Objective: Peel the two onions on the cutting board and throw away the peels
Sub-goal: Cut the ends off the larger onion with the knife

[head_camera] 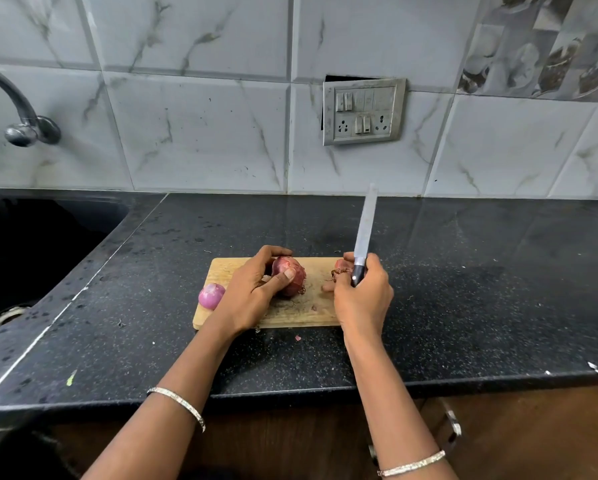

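On cutting bd (311, 308): 2 onions (289, 280) (211, 296)

Bare forearms (186, 362) — a slim silver left bangle (178, 400) (right bangle (412, 465) alike).

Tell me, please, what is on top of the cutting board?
Unpeeled onion gripped by the left hand, peeled onion at the left edge of the board, peel scraps by the right hand. Anything beneath the hands is hidden.

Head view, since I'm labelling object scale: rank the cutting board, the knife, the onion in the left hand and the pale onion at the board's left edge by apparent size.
1. cutting board
2. knife, long but narrow
3. onion in the left hand, partly covered by fingers
4. pale onion, clearly smallest
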A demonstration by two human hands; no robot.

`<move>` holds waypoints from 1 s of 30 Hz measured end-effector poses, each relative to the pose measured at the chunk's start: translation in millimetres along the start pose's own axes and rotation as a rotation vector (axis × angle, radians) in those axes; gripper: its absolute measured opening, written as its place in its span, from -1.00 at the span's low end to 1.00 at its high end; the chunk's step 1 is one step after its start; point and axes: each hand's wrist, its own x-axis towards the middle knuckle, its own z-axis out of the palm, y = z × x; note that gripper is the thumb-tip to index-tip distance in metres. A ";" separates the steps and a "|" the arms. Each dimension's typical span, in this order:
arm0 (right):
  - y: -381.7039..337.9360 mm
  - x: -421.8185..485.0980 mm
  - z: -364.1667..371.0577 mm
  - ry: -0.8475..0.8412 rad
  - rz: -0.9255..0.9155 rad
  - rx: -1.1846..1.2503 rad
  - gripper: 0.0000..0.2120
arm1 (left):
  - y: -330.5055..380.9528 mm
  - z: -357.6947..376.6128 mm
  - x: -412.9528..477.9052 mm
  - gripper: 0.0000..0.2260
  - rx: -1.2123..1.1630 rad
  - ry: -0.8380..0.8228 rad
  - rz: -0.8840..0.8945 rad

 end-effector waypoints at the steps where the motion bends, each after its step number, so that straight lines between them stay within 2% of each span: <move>1: -1.0 0.1 -1.2 0.026 -0.015 -0.004 -0.82 | -0.4 -0.3 -0.2 -0.62 0.025 0.005 0.011; 9: -6.4 -9.2 -7.3 0.047 -0.169 -0.066 -0.97 | 3.7 5.4 -3.1 -0.58 0.176 -0.007 0.116; 15: -13.1 -9.6 -5.8 0.024 -0.040 -0.061 -0.90 | 6.5 4.9 -5.5 -0.63 0.094 0.128 0.094; 17: -17.5 -11.0 3.9 -0.090 0.009 0.056 -0.90 | 6.6 4.9 -5.4 -0.61 0.083 0.177 0.100; 19: -23.1 -12.5 17.2 -0.302 0.090 0.154 -0.94 | 5.8 4.3 -5.5 -0.59 0.089 0.202 0.117; 20: -26.3 -13.8 23.0 -0.394 0.118 0.130 -0.94 | 4.7 3.9 -5.3 -0.58 0.107 0.208 0.129; 22: -29.7 -14.6 30.7 -0.453 0.118 0.031 -0.87 | 1.8 2.4 -5.0 -0.56 0.171 0.210 0.150; 27: -25.5 1.8 14.1 -0.176 0.111 -0.115 -0.81 | 1.4 2.2 -7.2 -0.49 0.292 0.135 0.222; 30: -20.7 12.3 -5.4 -0.123 0.152 -0.023 -0.84 | 2.1 4.7 -6.8 -0.46 0.335 0.075 0.198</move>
